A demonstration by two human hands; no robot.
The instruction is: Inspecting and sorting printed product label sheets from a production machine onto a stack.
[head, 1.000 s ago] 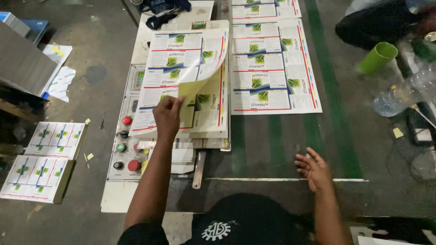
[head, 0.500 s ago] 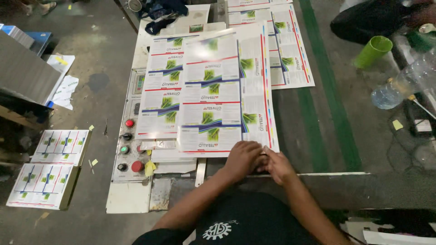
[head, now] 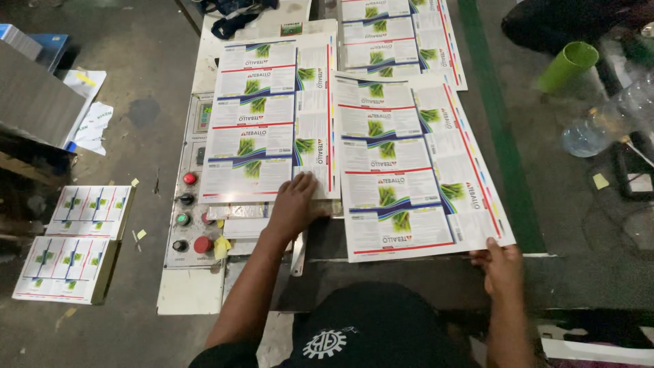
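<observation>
Sheet drawn off stack, lying tilted beside it on table. Right hand pinches its near corner; left hand flat, fingers spread, pinning stack edge. Step judged: separating sheets. Next needs squaring sheet.

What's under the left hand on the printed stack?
The left hand presses on the near edge of a stack of printed label sheets. Only the top sheet's print shows; lower sheets and the table under the stack are covered.
</observation>
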